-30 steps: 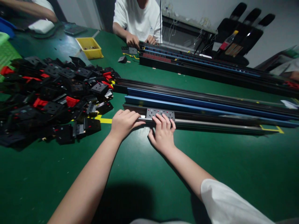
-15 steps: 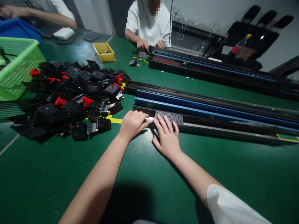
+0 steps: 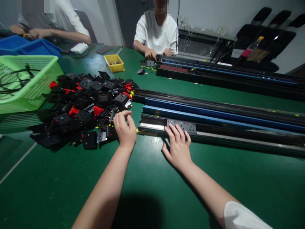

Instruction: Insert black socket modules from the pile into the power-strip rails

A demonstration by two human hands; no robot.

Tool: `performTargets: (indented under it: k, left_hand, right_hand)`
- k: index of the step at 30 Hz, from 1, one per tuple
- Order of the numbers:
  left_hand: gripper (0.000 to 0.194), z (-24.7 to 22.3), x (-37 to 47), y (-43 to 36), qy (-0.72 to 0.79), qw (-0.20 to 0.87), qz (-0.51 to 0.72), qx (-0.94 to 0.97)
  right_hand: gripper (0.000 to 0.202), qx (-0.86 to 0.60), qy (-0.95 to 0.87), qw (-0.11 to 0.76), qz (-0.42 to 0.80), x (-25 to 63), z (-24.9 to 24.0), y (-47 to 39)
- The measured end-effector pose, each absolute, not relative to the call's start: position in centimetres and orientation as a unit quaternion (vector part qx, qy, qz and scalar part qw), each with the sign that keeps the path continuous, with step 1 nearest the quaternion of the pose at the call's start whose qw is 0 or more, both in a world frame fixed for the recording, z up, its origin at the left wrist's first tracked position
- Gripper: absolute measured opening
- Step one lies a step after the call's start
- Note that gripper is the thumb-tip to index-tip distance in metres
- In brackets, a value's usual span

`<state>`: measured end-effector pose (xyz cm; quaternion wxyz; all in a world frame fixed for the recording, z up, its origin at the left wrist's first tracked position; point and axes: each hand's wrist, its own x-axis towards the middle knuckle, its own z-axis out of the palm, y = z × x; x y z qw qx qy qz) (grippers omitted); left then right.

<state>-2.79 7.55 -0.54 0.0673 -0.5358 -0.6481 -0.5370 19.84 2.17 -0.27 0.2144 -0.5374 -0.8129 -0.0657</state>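
Note:
My right hand (image 3: 177,143) lies with spread fingers on the black socket modules (image 3: 192,128), which sit in a long black metal channel (image 3: 228,140). Left of the modules, a bare stretch of the channel's inside shines bright. My left hand (image 3: 125,128) is off the channel, at the right edge of a heap of black socket modules (image 3: 87,117) with some red pieces among them. Its thumb and fingers are apart, and nothing shows between them. Behind the channel runs a long blue profile (image 3: 190,116).
A green mesh basket (image 3: 45,84) with black cable stands at the left, blue bins (image 3: 30,47) behind it. A yellow tray (image 3: 115,65) of small parts sits farther back. Across the table, a person (image 3: 157,35) works at another long channel (image 3: 202,79); a second person (image 3: 69,25) sits left.
My left hand has left the channel's end and moved left to the heap, its fingers opening. My right hand stays on the socket modules. The view has shifted slightly left.

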Motion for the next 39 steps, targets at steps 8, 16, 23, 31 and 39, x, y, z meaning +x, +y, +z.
performTargets:
  k: [8, 16, 23, 31, 39]
  left_hand:
    - [0.027, -0.94, -3.47, 8.08, -0.669, 0.003, -0.565, -0.483]
    - [0.030, -0.72, -3.31, 7.79, -0.667, 0.002, -0.556, -0.495]
    - [0.037, -0.73, -3.43, 7.82, -0.685, -0.020, -0.504, -0.525]
    - [0.035, -0.93, -3.57, 7.82, -0.685, -0.088, -0.506, -0.517]
    - [0.032, -0.87, -3.63, 7.86, -0.693, -0.066, -0.434, -0.572]
  right_hand:
    - [0.064, -0.540, -0.808, 0.228, -0.065, 19.67, -0.27, 2.20]
    - [0.063, -0.541, -0.808, 0.220, -0.069, 19.66, -0.47, 2.26]
    - [0.064, -0.542, -0.810, 0.210, -0.074, 19.56, -0.45, 2.26]
    - [0.065, -0.542, -0.811, 0.206, -0.076, 19.50, -0.40, 2.21]
    - [0.063, -0.543, -0.811, 0.207, -0.066, 19.64, -0.35, 2.20]
